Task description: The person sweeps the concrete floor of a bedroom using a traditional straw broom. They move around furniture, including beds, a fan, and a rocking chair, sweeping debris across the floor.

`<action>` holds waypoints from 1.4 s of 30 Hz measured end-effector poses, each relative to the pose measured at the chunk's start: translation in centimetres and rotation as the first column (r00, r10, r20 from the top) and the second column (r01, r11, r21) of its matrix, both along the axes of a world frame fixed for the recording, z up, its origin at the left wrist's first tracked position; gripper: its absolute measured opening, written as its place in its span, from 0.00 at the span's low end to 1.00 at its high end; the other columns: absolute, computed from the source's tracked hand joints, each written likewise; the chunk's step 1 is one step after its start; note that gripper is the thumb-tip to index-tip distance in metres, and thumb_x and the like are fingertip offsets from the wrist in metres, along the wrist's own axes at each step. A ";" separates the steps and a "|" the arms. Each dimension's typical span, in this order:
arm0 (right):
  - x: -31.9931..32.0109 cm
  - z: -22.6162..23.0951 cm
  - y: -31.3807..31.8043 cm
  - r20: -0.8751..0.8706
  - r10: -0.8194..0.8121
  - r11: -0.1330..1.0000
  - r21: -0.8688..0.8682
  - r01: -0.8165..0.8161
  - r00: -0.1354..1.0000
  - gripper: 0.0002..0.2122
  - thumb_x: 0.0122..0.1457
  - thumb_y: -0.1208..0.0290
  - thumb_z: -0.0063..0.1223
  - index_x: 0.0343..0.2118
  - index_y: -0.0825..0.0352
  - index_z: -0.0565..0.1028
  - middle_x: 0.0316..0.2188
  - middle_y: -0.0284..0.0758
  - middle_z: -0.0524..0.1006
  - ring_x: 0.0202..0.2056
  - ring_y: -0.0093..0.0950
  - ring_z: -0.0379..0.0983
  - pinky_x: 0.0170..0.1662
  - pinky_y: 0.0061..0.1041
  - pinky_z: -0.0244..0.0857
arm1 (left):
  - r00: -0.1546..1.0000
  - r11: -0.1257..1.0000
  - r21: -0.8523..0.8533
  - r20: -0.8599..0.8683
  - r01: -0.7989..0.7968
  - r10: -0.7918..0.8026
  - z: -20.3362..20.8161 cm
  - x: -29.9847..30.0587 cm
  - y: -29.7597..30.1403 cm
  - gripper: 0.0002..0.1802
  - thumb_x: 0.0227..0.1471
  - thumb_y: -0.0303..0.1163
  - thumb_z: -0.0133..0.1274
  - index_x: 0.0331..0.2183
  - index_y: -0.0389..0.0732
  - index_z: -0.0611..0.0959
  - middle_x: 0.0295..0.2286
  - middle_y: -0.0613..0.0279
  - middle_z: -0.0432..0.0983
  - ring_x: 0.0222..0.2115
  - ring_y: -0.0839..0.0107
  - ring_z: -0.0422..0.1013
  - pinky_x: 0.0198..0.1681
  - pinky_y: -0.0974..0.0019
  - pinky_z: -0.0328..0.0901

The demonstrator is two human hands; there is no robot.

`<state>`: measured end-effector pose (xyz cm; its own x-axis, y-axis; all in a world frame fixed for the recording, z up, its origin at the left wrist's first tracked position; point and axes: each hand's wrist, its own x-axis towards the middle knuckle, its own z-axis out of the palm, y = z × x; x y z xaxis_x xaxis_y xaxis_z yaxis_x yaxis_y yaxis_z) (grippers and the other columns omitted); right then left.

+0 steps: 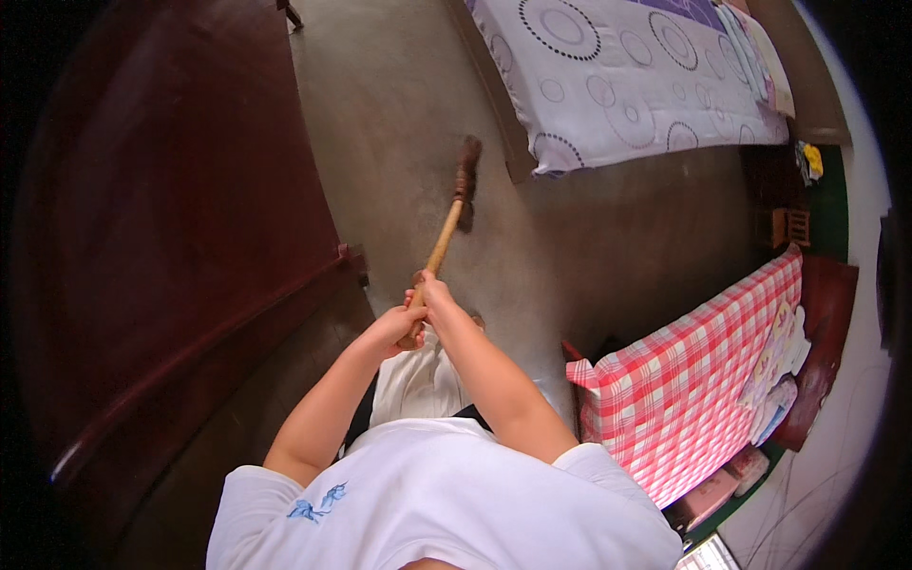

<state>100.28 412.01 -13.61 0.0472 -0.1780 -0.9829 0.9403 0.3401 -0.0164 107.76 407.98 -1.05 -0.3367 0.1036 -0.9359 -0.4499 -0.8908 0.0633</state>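
Note:
Both my hands are wrapped round the pale wooden handle of a broom in front of my body. My left hand grips the handle's near end, and my right hand closes on it just farther along. From there the handle slants away to a dark brown brush head, slightly blurred, low over or on the grey floor. Whether the bristles touch the floor I cannot tell.
A large dark red wooden piece of furniture fills the left side. At the far right stands a bed with a circle-patterned sheet. Nearer on the right is a red-and-white checked cover. A small wooden stool sits by the wall.

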 end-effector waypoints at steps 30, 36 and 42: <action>-25.2 -8.8 -29.4 -0.065 0.331 0.934 0.163 -0.318 0.941 0.19 0.56 0.58 0.36 0.40 0.72 0.59 0.20 0.42 0.68 0.18 0.33 0.65 0.21 0.32 0.63 | 0.884 0.876 0.118 0.050 -0.467 0.464 -7.6 -24.2 -28.7 0.06 0.49 0.31 0.46 0.26 0.39 0.69 0.18 0.66 0.66 0.14 0.81 0.61 0.12 0.81 0.59; -22.3 -6.0 -31.5 -0.070 0.516 0.856 0.059 -0.513 0.854 0.19 0.56 0.56 0.36 0.39 0.70 0.58 0.19 0.42 0.69 0.17 0.33 0.66 0.20 0.29 0.63 | 0.814 0.814 0.019 0.053 -0.580 0.578 -8.3 -21.2 -27.5 0.08 0.49 0.33 0.45 0.28 0.39 0.67 0.18 0.66 0.63 0.13 0.78 0.61 0.13 0.76 0.60; -24.0 1.6 -31.0 -0.153 0.703 0.705 0.021 -0.709 0.694 0.19 0.56 0.52 0.36 0.29 0.69 0.64 0.16 0.36 0.67 0.17 0.29 0.64 0.22 0.28 0.62 | 0.881 0.885 0.048 -0.083 -0.464 0.466 -5.5 -19.8 -25.6 0.32 0.47 0.53 0.42 0.41 0.32 0.65 0.32 0.51 0.66 0.25 0.64 0.70 0.26 0.64 0.69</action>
